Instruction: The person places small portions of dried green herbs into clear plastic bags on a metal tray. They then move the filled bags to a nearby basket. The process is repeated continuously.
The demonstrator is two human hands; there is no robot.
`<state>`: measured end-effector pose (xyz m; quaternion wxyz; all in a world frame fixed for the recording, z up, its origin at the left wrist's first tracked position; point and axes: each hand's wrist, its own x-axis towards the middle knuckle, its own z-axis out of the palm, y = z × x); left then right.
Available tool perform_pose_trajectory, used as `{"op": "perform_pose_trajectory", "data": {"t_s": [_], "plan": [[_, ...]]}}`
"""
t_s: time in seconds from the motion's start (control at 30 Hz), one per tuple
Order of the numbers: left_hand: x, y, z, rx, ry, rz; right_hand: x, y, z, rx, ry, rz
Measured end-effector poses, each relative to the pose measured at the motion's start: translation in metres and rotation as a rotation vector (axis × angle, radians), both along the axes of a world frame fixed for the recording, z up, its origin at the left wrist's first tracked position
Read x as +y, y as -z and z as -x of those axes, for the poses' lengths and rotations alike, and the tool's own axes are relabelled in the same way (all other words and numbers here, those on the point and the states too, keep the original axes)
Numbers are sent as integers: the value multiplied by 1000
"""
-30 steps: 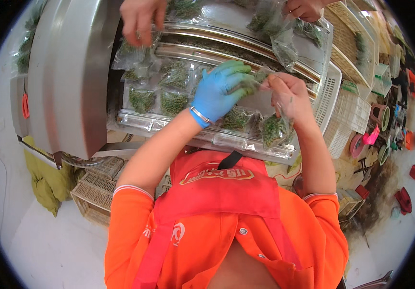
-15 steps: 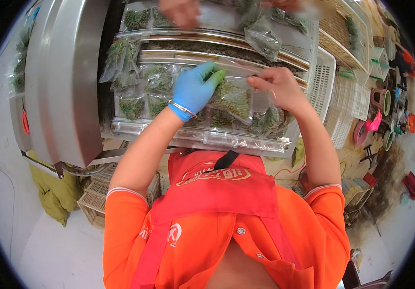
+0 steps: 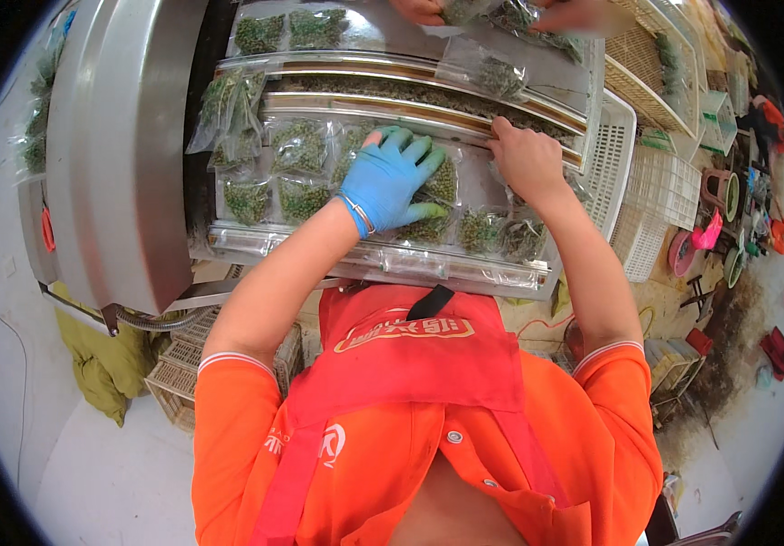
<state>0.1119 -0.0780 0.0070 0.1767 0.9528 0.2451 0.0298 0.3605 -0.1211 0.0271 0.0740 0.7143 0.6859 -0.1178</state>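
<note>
Resting on a bag [image 3: 446, 180] of green berries, my gloved left hand [image 3: 392, 177] has its fingers spread, loose of any grip. My bare right hand [image 3: 526, 156] has its fingers bent at the bar [image 3: 346, 106]; whether they pinch plastic, I cannot tell. The bag lies on the surface [image 3: 479, 182], beside other filled bags [image 3: 299, 146]. I judge the step to be laying it flat, mouth toward the bar; the next move would call for smoothing that edge without creases. Opposite me, a co-worker's hand [image 3: 419, 9] touches another bag [image 3: 463, 10].
</note>
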Motion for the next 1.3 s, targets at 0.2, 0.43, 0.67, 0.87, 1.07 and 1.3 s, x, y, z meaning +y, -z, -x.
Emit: {"op": "perform_pose_trajectory", "data": {"t_s": [0.2,0.43,0.67,0.87,1.07,1.3], "plan": [[-2,5,-4,44,-101,-82,11,-12,0,58,44,2],[9,-12,5,-69,-376,-112,7,-25,14,116,65,72],[81,22,31,45,-354,-324,30,0,32,210,95,-48],[81,36,24,-17,-370,-411,12,6,-9,556,410,-320],[82,10,17,-55,-391,-365,-29,5,-22,1228,686,-291],[-4,-16,-73,-469,-460,253,-50,25,-15,1033,666,-542]]}}
